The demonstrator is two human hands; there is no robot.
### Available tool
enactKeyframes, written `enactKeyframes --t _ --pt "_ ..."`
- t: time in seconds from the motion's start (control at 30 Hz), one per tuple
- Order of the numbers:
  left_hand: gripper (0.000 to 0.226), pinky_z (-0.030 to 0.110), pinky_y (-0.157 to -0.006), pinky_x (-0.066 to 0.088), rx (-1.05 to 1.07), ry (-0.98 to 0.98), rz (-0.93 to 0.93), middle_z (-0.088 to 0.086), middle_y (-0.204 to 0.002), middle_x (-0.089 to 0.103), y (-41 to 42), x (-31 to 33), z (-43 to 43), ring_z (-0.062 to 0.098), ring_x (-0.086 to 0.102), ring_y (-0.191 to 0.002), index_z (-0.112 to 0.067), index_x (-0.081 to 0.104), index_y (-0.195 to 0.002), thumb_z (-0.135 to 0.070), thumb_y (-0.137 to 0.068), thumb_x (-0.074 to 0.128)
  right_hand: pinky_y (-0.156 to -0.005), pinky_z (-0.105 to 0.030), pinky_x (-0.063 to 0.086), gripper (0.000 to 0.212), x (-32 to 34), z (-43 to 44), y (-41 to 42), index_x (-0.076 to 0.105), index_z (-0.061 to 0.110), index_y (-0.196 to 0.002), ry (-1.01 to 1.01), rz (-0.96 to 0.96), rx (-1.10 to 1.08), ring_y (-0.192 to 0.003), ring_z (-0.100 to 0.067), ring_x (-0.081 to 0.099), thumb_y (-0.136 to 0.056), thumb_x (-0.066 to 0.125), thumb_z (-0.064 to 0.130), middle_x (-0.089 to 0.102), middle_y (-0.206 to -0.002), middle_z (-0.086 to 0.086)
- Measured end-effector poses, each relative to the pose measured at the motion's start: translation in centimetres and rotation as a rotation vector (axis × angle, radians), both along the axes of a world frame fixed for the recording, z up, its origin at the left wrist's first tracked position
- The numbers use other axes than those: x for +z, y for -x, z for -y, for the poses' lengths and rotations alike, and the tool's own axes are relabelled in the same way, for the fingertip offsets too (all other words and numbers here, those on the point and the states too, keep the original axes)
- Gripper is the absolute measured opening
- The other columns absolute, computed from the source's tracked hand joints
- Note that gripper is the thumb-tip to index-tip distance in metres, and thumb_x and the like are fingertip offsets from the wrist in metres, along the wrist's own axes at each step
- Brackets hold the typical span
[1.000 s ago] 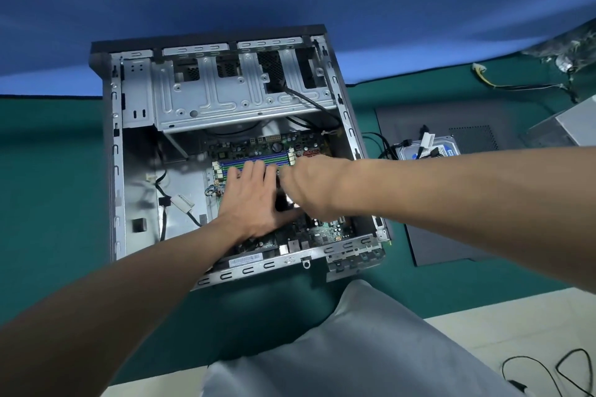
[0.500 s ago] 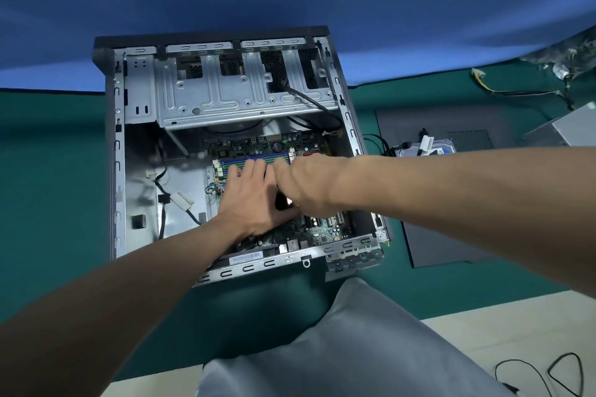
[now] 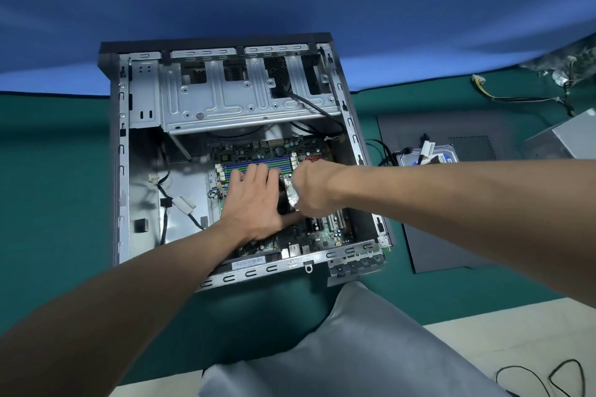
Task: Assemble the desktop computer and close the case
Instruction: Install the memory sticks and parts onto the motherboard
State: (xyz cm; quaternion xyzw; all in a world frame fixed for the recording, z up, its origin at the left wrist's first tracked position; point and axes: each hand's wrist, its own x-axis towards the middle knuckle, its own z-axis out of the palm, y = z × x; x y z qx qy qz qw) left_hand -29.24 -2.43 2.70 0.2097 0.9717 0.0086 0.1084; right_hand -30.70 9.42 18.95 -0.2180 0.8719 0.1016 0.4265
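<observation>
Left hand (image 3: 254, 203) lies flat, grip released, fingers straight on the motherboard (image 3: 322, 237) beside the RAM slots (image 3: 277, 162). Right hand (image 3: 311, 190) curls against a shiny metal part (image 3: 292, 197); whether it is grasping the part, I cannot tell. The motherboard sits inside the open computer case (image 3: 121, 155) on the table (image 3: 48, 171).

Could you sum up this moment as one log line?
case: open | left hand: flat on circuit board | right hand: over board, grip hidden | side panel: off, beside case

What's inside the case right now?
A motherboard with blue and green memory slots, a metal drive cage at the far end, black cables on the left. Left hand lies flat on the board, right hand curls by a silvery part; the board's centre under them is hidden.
</observation>
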Motion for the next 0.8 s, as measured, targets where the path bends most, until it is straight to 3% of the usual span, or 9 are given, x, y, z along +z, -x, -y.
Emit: enactKeyframes --t 0.13,0.23,0.3,0.4,0.5,0.57,0.63,0.73,0.8 --pt "0.094 0.04 -0.082 0.029 0.029 -0.043 0.04 -0.003 -0.09 0.034 -0.1 0.1 0.2 0.019 0.032 -0.085 -0.019 0.044 -0.108 -0.094 -0.062 0.01 -0.05 -0.027 0.032 0.029 0.2 0.0 -0.9 0.044 0.002 -0.126 -0.01 -0.235 0.601 -0.066 -0.018 0.04 -0.099 0.037 0.009 0.055 -0.104 -0.009" --pt "0.09 0.04 -0.084 0.029 0.01 -0.019 0.046 -0.001 -0.092 0.032 -0.1 -0.1 0.2 0.019 0.031 -0.087 -0.018 0.042 -0.107 -0.087 -0.062 0.005 -0.053 -0.032 0.034 0.027 0.5 -0.4 -1.0 0.055 0.006 -0.106 0.085 -0.28 0.699 -0.053 -0.016 0.034 -0.101 0.029 0.013 0.038 -0.066 -0.003" --pt "0.09 0.04 -0.08 0.028 0.002 -0.028 0.026 -0.001 -0.092 0.032 0.0 -0.3 0.3 0.02 0.031 -0.085 -0.016 0.042 -0.104 -0.088 -0.063 0.004 -0.059 -0.034 0.037 0.023 0.2 -0.4 -1.1 0.054 0.008 -0.104 0.095 -0.267 0.504 -0.055 -0.017 0.035 -0.099 0.033 0.017 0.031 -0.064 -0.003" --pt "0.096 0.039 -0.075 0.026 -0.005 -0.036 -0.034 0.0 -0.09 0.036 -0.1 -0.3 0.1 0.02 0.033 -0.08 -0.015 0.044 -0.099 -0.097 -0.068 0.005 -0.067 -0.032 0.043 0.022 -0.2 -0.6 -0.3 0.053 0.005 -0.112 0.088 -0.128 -0.159 -0.077 -0.022 0.051 -0.096 0.043 0.018 0.052 -0.088 -0.006" --pt "0.1 0.038 -0.073 0.027 -0.006 -0.037 -0.05 0.001 -0.09 0.039 0.0 -0.3 0.1 0.02 0.036 -0.079 -0.014 0.048 -0.099 -0.1 -0.067 0.008 -0.075 -0.025 0.044 0.028 -0.5 -0.9 0.6 0.048 0.002 -0.124 0.059 -0.027 -0.262 -0.099 -0.022 0.056 -0.099 0.04 0.013 0.057 -0.113 -0.01" --pt "0.102 0.039 -0.074 0.027 0.001 -0.037 -0.044 0.0 -0.09 0.038 0.0 -0.2 0.1 0.021 0.035 -0.08 -0.014 0.048 -0.1 -0.101 -0.065 0.007 -0.07 -0.023 0.043 0.032 0.1 -0.6 0.2 0.042 0.0 -0.128 0.011 0.002 -0.111 -0.099 -0.023 0.054 -0.098 0.041 0.011 0.055 -0.108 -0.01" --pt "0.101 0.039 -0.074 0.027 0.011 -0.048 -0.036 -0.001 -0.088 0.037 -0.1 -0.1 0.1 0.02 0.034 -0.08 -0.016 0.047 -0.1 -0.1 -0.065 0.005 -0.069 -0.028 0.04 0.033 0.3 -0.4 -0.2 0.041 0.002 -0.129 -0.006 -0.097 0.166 -0.09 -0.024 0.053 -0.097 0.042 0.01 0.054 -0.106 -0.01" --pt "0.093 0.04 -0.081 0.029 0.02 -0.035 0.02 -0.002 -0.091 0.033 -0.2 -0.3 0.3 0.019 0.032 -0.084 -0.017 0.044 -0.103 -0.095 -0.066 0.01 -0.055 -0.033 0.038 0.02 0.4 -0.4 -0.5 0.052 0.01 -0.099 0.069 -0.325 0.649 -0.054 -0.017 0.038 -0.101 0.033 0.016 0.042 -0.069 -0.002" --pt "0.09 0.041 -0.084 0.029 0.013 -0.019 0.046 -0.002 -0.093 0.031 -0.1 -0.4 0.3 0.019 0.03 -0.086 -0.017 0.043 -0.106 -0.09 -0.065 0.011 -0.056 -0.032 0.042 0.025 0.0 -0.5 -0.7 0.053 0.01 -0.091 0.076 -0.304 0.704 -0.053 -0.016 0.038 -0.101 0.031 0.019 0.037 -0.063 -0.001"
